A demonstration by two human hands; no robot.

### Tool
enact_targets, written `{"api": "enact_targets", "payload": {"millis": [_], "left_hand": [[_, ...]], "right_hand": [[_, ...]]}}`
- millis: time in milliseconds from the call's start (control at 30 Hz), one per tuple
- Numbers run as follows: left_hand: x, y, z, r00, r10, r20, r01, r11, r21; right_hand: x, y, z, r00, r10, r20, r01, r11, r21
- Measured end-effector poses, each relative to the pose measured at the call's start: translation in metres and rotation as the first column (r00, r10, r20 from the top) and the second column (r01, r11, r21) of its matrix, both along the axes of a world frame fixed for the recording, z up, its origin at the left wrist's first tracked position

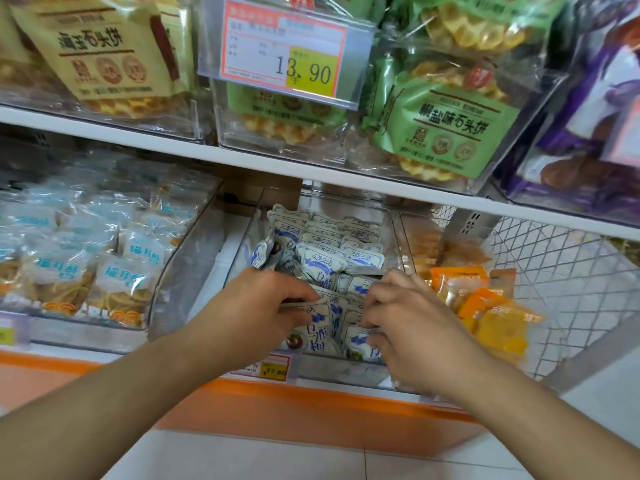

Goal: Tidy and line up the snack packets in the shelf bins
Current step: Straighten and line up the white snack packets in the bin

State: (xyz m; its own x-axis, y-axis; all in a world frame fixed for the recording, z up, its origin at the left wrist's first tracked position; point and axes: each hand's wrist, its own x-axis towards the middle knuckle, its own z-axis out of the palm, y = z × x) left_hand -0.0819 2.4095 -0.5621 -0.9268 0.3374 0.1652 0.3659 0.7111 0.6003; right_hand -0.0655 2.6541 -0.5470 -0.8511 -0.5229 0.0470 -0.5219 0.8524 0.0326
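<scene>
A clear plastic bin (204,271) in the middle of the lower shelf holds several small white-and-blue snack packets (325,261). The rear ones stand in rows; the front ones lean loosely. My left hand (259,306) reaches into the bin's front and pinches the top edge of a front packet (318,323). My right hand (405,317) is beside it, its curled fingers gripping the tops of the packets at the front right (356,341). Both forearms come in from below.
A bin of light-blue packets (86,258) stands to the left. Orange packets (485,306) fill the bin on the right, next to a wire mesh panel (554,271). The upper shelf carries waffle-cookie bags (446,126) and a price tag (284,50).
</scene>
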Motion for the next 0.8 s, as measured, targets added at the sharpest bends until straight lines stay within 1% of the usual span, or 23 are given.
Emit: {"api": "enact_targets", "payload": {"millis": [67, 133, 233, 300, 367, 433, 467, 567, 633, 700, 767, 800], "left_hand": [[0.000, 0.010, -0.008, 0.998, -0.055, -0.015, 0.055, 0.998, 0.018], [-0.002, 0.020, -0.019, 0.990, -0.135, -0.038, 0.132, 0.990, -0.054], [-0.007, 0.030, -0.025, 0.986, -0.152, -0.069, 0.140, 0.978, -0.156], [-0.010, 0.031, -0.024, 0.987, -0.148, -0.069, 0.133, 0.973, -0.186], [-0.008, 0.028, -0.022, 0.984, -0.172, -0.036, 0.162, 0.967, -0.198], [-0.004, 0.019, -0.017, 0.979, -0.201, -0.023, 0.191, 0.957, -0.218], [-0.003, 0.011, -0.014, 0.978, -0.202, -0.051, 0.186, 0.957, -0.222], [-0.007, -0.022, -0.003, 0.975, -0.128, -0.180, 0.096, 0.979, -0.177], [-0.013, -0.046, 0.000, 0.969, -0.039, -0.242, 0.003, 0.989, -0.146], [-0.016, -0.064, -0.001, 0.975, 0.054, -0.215, -0.083, 0.988, -0.128], [-0.016, -0.073, -0.003, 0.985, 0.093, -0.142, -0.113, 0.984, -0.136], [-0.016, -0.075, -0.003, 0.988, 0.103, -0.115, -0.119, 0.983, -0.139]], "right_hand": [[0.001, 0.001, 0.003, 0.999, -0.031, -0.016, 0.032, 0.998, 0.046], [0.003, 0.000, 0.003, 0.999, -0.051, -0.018, 0.053, 0.995, 0.080], [0.005, -0.003, 0.003, 0.998, -0.069, -0.013, 0.069, 0.994, 0.083], [0.006, -0.003, 0.007, 0.996, -0.090, 0.005, 0.089, 0.993, 0.075], [0.007, -0.003, 0.011, 0.994, -0.108, 0.014, 0.107, 0.993, 0.049], [0.010, -0.004, 0.015, 0.991, -0.129, 0.022, 0.129, 0.992, -0.006], [0.011, -0.006, 0.017, 0.990, -0.140, 0.027, 0.141, 0.989, -0.051], [0.010, -0.015, 0.026, 0.987, -0.155, 0.048, 0.162, 0.961, -0.225], [0.003, -0.029, 0.032, 0.984, -0.147, 0.100, 0.169, 0.946, -0.276], [-0.012, -0.049, 0.035, 0.970, -0.139, 0.200, 0.197, 0.931, -0.308], [-0.032, -0.074, 0.033, 0.942, -0.122, 0.314, 0.238, 0.901, -0.363], [-0.043, -0.087, 0.029, 0.935, -0.104, 0.338, 0.238, 0.892, -0.384]]}}
